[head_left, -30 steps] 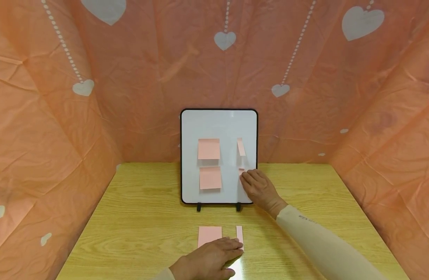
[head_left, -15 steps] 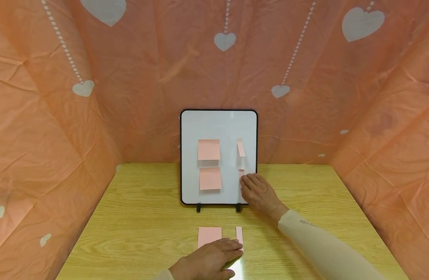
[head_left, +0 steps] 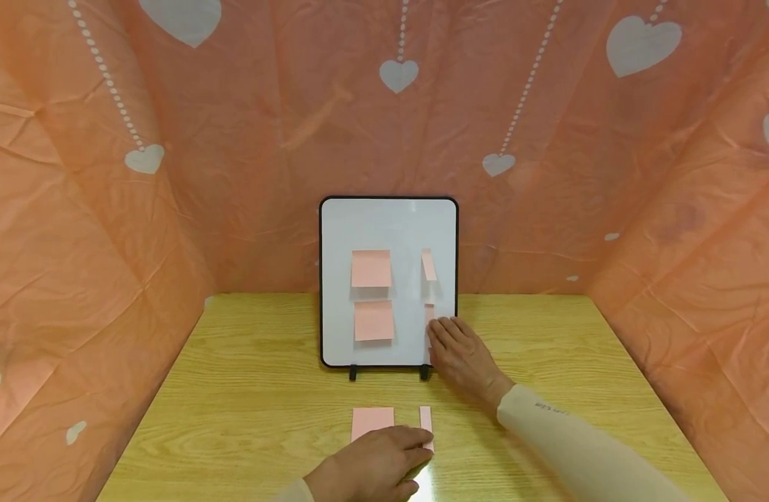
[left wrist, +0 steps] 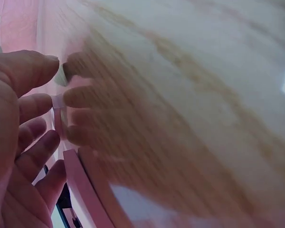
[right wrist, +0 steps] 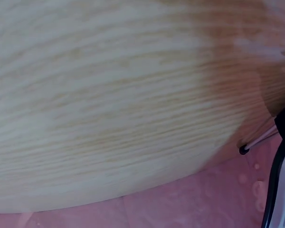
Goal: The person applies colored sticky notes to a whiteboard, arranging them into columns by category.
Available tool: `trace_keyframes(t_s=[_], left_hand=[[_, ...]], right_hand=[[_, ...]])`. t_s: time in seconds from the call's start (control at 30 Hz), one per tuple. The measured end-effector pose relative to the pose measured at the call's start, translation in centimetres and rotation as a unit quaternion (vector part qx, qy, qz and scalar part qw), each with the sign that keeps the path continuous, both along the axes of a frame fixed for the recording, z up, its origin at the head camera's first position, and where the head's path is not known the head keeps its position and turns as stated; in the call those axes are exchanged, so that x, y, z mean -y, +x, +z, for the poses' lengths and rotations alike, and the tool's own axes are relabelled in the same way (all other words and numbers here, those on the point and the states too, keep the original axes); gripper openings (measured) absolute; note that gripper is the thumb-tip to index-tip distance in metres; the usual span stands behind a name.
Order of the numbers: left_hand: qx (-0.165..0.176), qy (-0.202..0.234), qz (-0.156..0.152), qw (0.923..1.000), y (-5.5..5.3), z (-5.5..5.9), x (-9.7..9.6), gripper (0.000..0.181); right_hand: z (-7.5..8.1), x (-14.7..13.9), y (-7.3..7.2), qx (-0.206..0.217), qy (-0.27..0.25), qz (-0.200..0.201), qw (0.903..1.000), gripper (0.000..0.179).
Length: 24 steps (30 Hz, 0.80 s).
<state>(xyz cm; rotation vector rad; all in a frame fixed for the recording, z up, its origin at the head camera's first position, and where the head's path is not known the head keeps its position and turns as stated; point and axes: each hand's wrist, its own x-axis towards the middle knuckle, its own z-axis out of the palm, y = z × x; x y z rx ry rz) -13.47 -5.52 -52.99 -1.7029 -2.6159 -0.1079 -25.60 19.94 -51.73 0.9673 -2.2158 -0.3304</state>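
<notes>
A small whiteboard (head_left: 384,223) with a black frame stands upright. Two square pink sticky notes, an upper note (head_left: 371,269) and a lower note (head_left: 374,321), are stuck on its left half. On its right side are an upper narrow pink strip (head_left: 429,265), its bottom lifting off the board, and a lower strip (head_left: 429,314). My right hand (head_left: 466,357) touches the lower strip with its fingertips and hides much of it. My left hand (head_left: 374,460) rests its fingertips on a narrow pink pad (head_left: 426,417) on the table, while its back partly covers a square pink pad (head_left: 372,420).
The wood-grain table (head_left: 252,390) carries the board on two black feet, one of them a left foot (head_left: 353,373). An orange cloth (head_left: 265,174) with pale hearts hangs behind and along both sides. In the right wrist view the board's black edge (right wrist: 272,180) appears at right.
My right hand has slid down along the lower strip, uncovering more of its top. The left hand stays in place. The whole head view has shifted slightly.
</notes>
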Motion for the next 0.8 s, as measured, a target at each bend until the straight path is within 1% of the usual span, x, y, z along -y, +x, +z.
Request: trace_keyframes(t_s=[0.1,0.23,0.27,0.37,0.47,0.63,0.73,0.8], left_hand=[[-0.010,0.005,-0.007,0.9999,-0.13,0.04,-0.16,0.042],[-0.028,-0.001,-0.015,0.9995,-0.25,0.10,-0.40,0.042],[-0.027,-0.001,-0.013,0.9995,-0.27,0.09,-0.47,0.043],[-0.019,0.004,-0.008,0.9998,-0.27,0.07,-0.62,0.043],[-0.019,0.010,-0.005,0.9998,-0.27,-0.02,-0.71,0.043],[-0.042,0.028,-0.009,0.9987,-0.24,-0.28,-0.67,0.038],[-0.042,0.039,0.002,0.9984,-0.39,-0.09,-0.48,0.036],[-0.051,0.049,0.017,0.9974,-0.80,0.34,-0.36,0.035]], right_hand=[[-0.28,0.02,0.05,-0.010,-0.010,0.003,0.9999,0.055],[-0.62,0.02,0.08,-0.024,-0.019,0.006,0.9995,0.054],[-0.68,0.03,0.09,-0.026,-0.021,0.007,0.9994,0.053],[-0.81,0.03,0.18,-0.025,-0.021,0.003,0.9995,0.051],[-0.89,0.04,0.27,-0.020,-0.019,-0.002,0.9996,0.051],[-0.98,0.03,0.41,-0.008,-0.011,-0.011,0.9998,0.052],[-1.01,-0.04,0.47,0.000,0.000,-0.019,0.9998,0.052],[-1.03,-0.07,0.46,0.004,0.010,-0.025,0.9996,0.052]])
